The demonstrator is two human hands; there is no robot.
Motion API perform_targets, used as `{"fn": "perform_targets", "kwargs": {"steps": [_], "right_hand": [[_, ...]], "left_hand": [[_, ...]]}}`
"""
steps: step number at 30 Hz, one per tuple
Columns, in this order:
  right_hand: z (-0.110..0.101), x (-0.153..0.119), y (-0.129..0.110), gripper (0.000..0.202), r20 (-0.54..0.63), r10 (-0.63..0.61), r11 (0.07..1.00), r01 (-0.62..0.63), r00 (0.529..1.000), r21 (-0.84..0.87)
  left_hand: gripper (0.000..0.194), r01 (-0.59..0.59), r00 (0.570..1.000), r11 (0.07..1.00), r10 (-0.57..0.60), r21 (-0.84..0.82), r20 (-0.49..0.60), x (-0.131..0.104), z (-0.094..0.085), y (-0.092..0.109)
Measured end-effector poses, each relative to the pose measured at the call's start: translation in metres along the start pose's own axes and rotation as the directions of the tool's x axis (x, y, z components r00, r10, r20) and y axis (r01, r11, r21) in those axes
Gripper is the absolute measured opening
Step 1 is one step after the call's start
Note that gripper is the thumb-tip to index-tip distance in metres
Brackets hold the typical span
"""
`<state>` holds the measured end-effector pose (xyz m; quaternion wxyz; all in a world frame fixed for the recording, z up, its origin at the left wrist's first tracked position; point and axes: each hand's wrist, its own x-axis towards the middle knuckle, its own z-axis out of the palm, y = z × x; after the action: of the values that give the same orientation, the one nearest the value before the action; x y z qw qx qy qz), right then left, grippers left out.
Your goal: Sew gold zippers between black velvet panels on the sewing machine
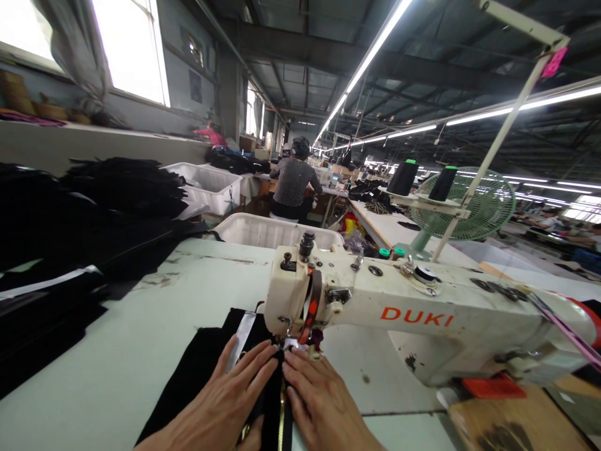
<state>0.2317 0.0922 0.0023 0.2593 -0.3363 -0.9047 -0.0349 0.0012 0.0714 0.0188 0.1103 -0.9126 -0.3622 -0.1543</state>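
Cloth (183, 376): on surface (117, 357), 7 o'clock from machine (347, 294) head | likely light, limp; press flat beside gold strip (282, 416) | left hand (218, 404), right hand (323, 401): fingers extended, pressing cloth, unclenched

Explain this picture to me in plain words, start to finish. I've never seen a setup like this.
There is no robot here: one camera, worn on a person's head, looks forward and down at their bare hands. The big cream machine is a sewing machine, standing on a pale table.

The left hand and right hand lie with fingers spread over black cloth, close to the machine's sewing end. A gold-coloured strip runs between them. Neither hand is lifting anything.

A dark cloth pile lies to the left. Beyond the machine are two black thread cones and a green fan.
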Motion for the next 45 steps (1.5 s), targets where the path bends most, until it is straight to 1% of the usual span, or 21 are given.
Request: {"fn": "perform_targets", "kwargs": {"steps": [10,13,15,16,18,21,23,24,25,27,29,31,32,33,34,35,37,39,41,43,45], "right_hand": [[-0.007,0.001,-0.007,0.043,0.050,0.082,0.995,-0.084,0.995,0.048],[-0.013,-0.010,-0.019,0.051,0.038,0.138,0.990,-0.138,0.990,0.008],[-0.016,-0.028,-0.032,0.059,-0.016,0.169,0.986,-0.169,0.985,-0.002],[-0.016,-0.039,-0.039,0.062,-0.050,0.161,0.987,-0.161,0.986,0.006],[-0.013,-0.062,-0.054,0.063,-0.115,0.066,0.998,-0.065,0.991,0.013],[-0.008,-0.083,-0.074,0.058,-0.138,-0.089,0.995,0.081,0.986,-0.060],[-0.007,-0.084,-0.084,0.060,-0.098,-0.064,0.995,0.056,0.993,-0.082],[-0.007,-0.082,-0.090,0.063,-0.086,-0.028,0.997,0.022,0.996,-0.068],[-0.008,-0.078,-0.095,0.063,-0.084,0.006,0.999,-0.009,0.996,-0.039],[-0.011,-0.069,-0.105,0.054,-0.103,0.068,0.997,-0.066,0.992,0.026],[-0.018,-0.062,-0.111,0.033,-0.138,0.106,0.990,-0.092,0.985,0.104],[-0.029,-0.058,-0.106,0.021,-0.162,0.207,0.947,-0.156,0.965,0.281],[-0.036,-0.056,-0.098,0.020,-0.158,0.297,0.891,-0.213,0.942,0.400],[-0.044,-0.055,-0.085,0.025,-0.140,0.396,0.809,-0.273,0.907,0.521],[-0.054,-0.053,-0.070,0.029,-0.089,0.518,0.697,-0.360,0.851,0.620],[-0.064,-0.050,-0.052,0.038,-0.067,0.562,0.660,-0.398,0.824,0.637],[-0.086,-0.041,-0.018,0.051,-0.063,0.592,0.643,-0.424,0.804,0.637],[-0.105,-0.031,0.005,0.057,-0.060,0.579,0.652,-0.418,0.813,0.633],[-0.118,-0.022,0.005,0.052,-0.053,0.521,0.684,-0.380,0.852,0.622],[-0.119,-0.019,-0.016,0.036,-0.032,0.421,0.726,-0.315,0.907,0.612],[-0.104,-0.024,-0.050,0.020,-0.025,0.273,0.805,-0.214,0.962,0.553]], "left_hand": [[0.060,0.047,0.996,0.997,-0.042,-0.068,0.079,0.001,0.003,-0.003],[0.056,0.050,0.997,0.998,-0.049,-0.026,0.062,-0.006,-0.006,0.008],[0.060,-0.014,1.000,0.999,0.014,0.029,-0.004,-0.021,-0.010,0.023],[0.062,-0.058,0.997,0.997,0.060,0.055,-0.044,-0.030,-0.011,0.032],[0.058,-0.107,0.988,0.990,0.116,0.087,-0.106,-0.050,-0.009,0.048],[0.055,-0.087,0.992,0.996,0.084,-0.029,-0.092,-0.070,-0.010,0.057],[0.048,0.028,0.998,0.978,-0.039,-0.206,-0.053,-0.072,-0.021,0.052],[0.042,0.131,0.990,0.943,-0.143,-0.305,-0.019,-0.069,-0.031,0.048],[0.037,0.251,0.964,0.882,-0.265,-0.399,0.020,-0.064,-0.043,0.044],[0.036,0.462,0.876,0.682,-0.450,-0.567,0.172,-0.051,-0.069,0.036],[0.040,0.562,0.797,0.498,-0.540,-0.661,0.271,-0.038,-0.091,0.034],[0.044,0.591,0.756,0.414,-0.584,-0.692,0.296,-0.029,-0.104,0.036],[0.045,0.600,0.743,0.400,-0.600,-0.693,0.297,-0.026,-0.106,0.037],[0.044,0.605,0.735,0.395,-0.610,-0.691,0.295,-0.025,-0.106,0.039],[0.044,0.610,0.731,0.394,-0.614,-0.688,0.296,-0.024,-0.105,0.040],[0.043,0.613,0.728,0.390,-0.617,-0.687,0.300,-0.024,-0.104,0.041],[0.042,0.613,0.729,0.387,-0.613,-0.689,0.304,-0.023,-0.102,0.043],[0.043,0.603,0.737,0.391,-0.606,-0.696,0.298,-0.022,-0.102,0.045],[0.044,0.598,0.743,0.392,-0.598,-0.700,0.300,-0.022,-0.104,0.047],[0.046,0.581,0.767,0.405,-0.563,-0.706,0.309,-0.022,-0.104,0.048],[0.046,0.537,0.811,0.449,-0.508,-0.714,0.291,-0.027,-0.098,0.048]]}}
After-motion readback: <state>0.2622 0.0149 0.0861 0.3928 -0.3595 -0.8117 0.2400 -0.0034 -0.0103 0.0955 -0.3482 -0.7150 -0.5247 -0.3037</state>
